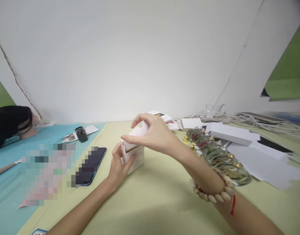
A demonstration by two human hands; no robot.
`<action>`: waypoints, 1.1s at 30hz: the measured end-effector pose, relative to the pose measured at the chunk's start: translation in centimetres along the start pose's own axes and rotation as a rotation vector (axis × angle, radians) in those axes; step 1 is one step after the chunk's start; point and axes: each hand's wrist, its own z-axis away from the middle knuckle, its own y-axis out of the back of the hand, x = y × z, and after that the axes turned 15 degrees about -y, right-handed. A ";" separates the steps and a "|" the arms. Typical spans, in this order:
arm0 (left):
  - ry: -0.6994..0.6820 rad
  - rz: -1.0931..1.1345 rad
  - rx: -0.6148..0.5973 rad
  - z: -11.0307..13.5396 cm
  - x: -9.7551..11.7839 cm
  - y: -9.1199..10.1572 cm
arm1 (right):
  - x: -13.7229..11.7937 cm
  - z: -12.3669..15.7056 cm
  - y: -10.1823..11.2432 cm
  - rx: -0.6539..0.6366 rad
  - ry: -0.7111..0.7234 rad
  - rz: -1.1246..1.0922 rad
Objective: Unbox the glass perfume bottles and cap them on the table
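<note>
A small white carton (137,156) with a gold band stands on the pale yellow table (152,199). My left hand (118,168) wraps round its lower near side, thumb and fingers pressed to it. My right hand (153,133) reaches over from the right and pinches the carton's raised white top flap between thumb and fingers. A beaded bracelet and a red thread sit on my right wrist.
A dark phone (92,164) lies left of the carton. A row of small gold-capped jars (214,155) lies to the right, by white boxes (231,133), paper sheets and cables. A dark jar (81,133) stands on the blue cloth. A person's dark hair shows far left.
</note>
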 end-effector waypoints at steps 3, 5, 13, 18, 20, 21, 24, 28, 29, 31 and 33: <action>0.035 -0.067 0.077 -0.2 -0.2 0.3 | -0.9 0.9 -0.2 0.036 0.074 0.029; 0.084 -0.054 0.093 -0.7 0.3 0.6 | -1.2 1.3 0.0 0.057 0.101 0.069; 0.683 0.218 0.138 -2.6 0.0 0.8 | 0.4 0.5 1.6 0.210 0.014 0.183; 0.692 0.351 0.071 -1.9 -2.0 0.0 | 3.1 -2.0 2.7 0.352 0.042 0.103; 0.558 0.193 0.013 -1.4 -2.0 -0.2 | 5.2 -3.6 3.3 0.477 0.046 0.029; 0.426 0.060 -0.023 -1.1 -1.7 -0.3 | 6.4 -4.3 3.5 0.534 0.026 0.009; 0.027 -0.196 -0.337 -0.7 -0.2 -0.5 | 9.9 -6.0 3.8 0.694 -0.036 -0.019; -0.213 -0.224 -0.761 -1.1 0.5 -1.4 | 12.5 -6.5 3.2 0.715 -0.028 -0.028; -0.216 -0.245 -0.763 -1.4 0.1 -1.8 | 12.8 -6.5 3.1 0.687 -0.018 -0.017; -0.216 -0.289 -0.737 -2.1 -1.3 -2.6 | 13.1 -6.5 3.2 0.621 0.004 0.026; -0.211 -0.333 -0.700 -2.8 -3.0 -3.4 | 13.3 -6.5 4.1 0.585 -0.001 0.082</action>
